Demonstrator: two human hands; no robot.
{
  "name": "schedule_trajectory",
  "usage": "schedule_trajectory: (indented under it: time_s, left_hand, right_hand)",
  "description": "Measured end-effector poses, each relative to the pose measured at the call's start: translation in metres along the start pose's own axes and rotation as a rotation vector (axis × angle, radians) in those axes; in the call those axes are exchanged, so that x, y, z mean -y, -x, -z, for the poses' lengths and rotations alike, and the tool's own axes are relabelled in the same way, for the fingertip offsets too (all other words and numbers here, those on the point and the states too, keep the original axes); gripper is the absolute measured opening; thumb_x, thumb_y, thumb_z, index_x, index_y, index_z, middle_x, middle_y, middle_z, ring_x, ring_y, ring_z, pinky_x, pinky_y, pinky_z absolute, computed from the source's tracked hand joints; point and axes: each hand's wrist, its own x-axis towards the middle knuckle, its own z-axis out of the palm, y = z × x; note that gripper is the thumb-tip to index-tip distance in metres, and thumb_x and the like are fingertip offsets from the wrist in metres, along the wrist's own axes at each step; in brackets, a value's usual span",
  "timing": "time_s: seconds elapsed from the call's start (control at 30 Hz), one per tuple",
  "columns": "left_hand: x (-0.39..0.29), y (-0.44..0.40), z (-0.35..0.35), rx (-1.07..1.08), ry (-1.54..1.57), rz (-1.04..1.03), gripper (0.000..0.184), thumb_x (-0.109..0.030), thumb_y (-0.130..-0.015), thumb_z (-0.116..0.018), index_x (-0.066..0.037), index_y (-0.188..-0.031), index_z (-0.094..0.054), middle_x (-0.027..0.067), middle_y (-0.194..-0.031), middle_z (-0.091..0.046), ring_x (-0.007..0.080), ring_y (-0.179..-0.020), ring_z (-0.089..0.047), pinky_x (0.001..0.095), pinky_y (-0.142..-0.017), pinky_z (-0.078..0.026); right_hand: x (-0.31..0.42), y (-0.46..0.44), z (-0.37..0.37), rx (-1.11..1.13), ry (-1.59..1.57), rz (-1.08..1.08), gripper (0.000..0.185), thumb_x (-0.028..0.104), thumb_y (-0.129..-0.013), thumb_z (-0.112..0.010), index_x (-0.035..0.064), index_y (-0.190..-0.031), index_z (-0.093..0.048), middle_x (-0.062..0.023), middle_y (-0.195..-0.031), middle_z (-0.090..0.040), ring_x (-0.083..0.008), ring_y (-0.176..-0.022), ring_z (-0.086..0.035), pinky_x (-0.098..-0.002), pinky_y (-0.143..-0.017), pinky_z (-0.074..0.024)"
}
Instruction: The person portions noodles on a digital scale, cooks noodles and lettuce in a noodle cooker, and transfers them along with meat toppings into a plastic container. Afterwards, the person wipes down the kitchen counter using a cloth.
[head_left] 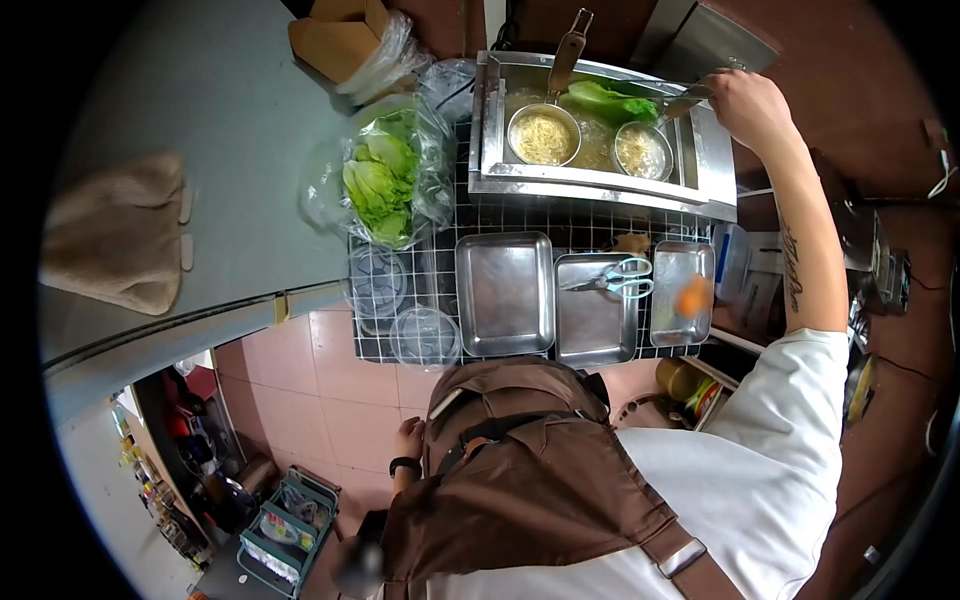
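My right hand [748, 108] reaches over the right end of a steel cooker [600, 190], its fingers closed on thin metal tongs [655, 84]. The tongs' far end meets a green lettuce leaf [605, 100] in the steaming water. Just below, a strainer basket [643, 150] with pale noodles sits in the water; its handle passes close to my fingers. To the left stands another strainer basket [543, 135] with yellowish noodles. My left hand [410, 438] hangs low beside the brown apron [500, 500], its fingers mostly hidden.
A bag of lettuce [382, 180] lies left of the cooker. On the wire rack are steel trays [505, 295], one with blue-handled scissors [628, 278], another with a blurred orange item [692, 296]. Clear plastic lids [425, 335] and a brown cloth [115, 235] lie leftward.
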Motion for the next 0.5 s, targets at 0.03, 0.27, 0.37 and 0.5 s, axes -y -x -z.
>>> schedule_trajectory:
  time_s: [0.03,0.27,0.37,0.5]
  left_hand:
    - [0.002,0.003,0.001,-0.009,0.008,0.025,0.040,-0.028,-0.092,-0.065,0.000,-0.121,-0.065,0.0174,-0.106,-0.072,0.0232,-0.093,-0.069,0.0338,-0.080,-0.054]
    - [-0.043,0.035,0.000,-0.059,-0.042,0.076,0.039,-0.028,-0.092,-0.066,0.000,-0.119,-0.066,0.0174,-0.101,-0.073,0.0239,-0.093,-0.070,0.0351,-0.081,-0.054]
    - [-0.009,0.018,-0.012,-0.084,0.021,-0.011,0.038,-0.029,-0.092,-0.066,-0.001,-0.118,-0.067,0.0177,-0.101,-0.073,0.0246,-0.094,-0.071,0.0353,-0.082,-0.055]
    - [-0.002,0.014,-0.017,-0.080,0.042,-0.040,0.037,-0.027,-0.092,-0.068,-0.001,-0.118,-0.067,0.0180,-0.104,-0.073,0.0240,-0.096,-0.070,0.0344,-0.082,-0.054]
  right_hand:
    - [0.006,-0.005,0.002,0.019,0.027,-0.019,0.020,0.009,-0.083,-0.059,0.0121,-0.096,-0.075,-0.0111,-0.095,-0.074,-0.0308,-0.088,-0.071,-0.0395,-0.077,-0.0571]
    - [0.066,-0.057,-0.046,0.262,0.138,0.107,0.018,0.014,-0.089,-0.059,0.0120,-0.092,-0.077,-0.0074,-0.097,-0.075,-0.0250,-0.093,-0.073,-0.0368,-0.076,-0.0581]
    - [0.079,-0.066,-0.073,0.225,0.127,0.195,0.019,0.014,-0.088,-0.058,0.0122,-0.092,-0.077,-0.0067,-0.095,-0.075,-0.0253,-0.091,-0.073,-0.0375,-0.074,-0.0583]
    - [0.065,-0.054,-0.050,0.107,0.074,0.182,0.017,0.016,-0.086,-0.059,0.0130,-0.090,-0.075,-0.0078,-0.091,-0.074,-0.0265,-0.087,-0.073,-0.0390,-0.073,-0.0585]
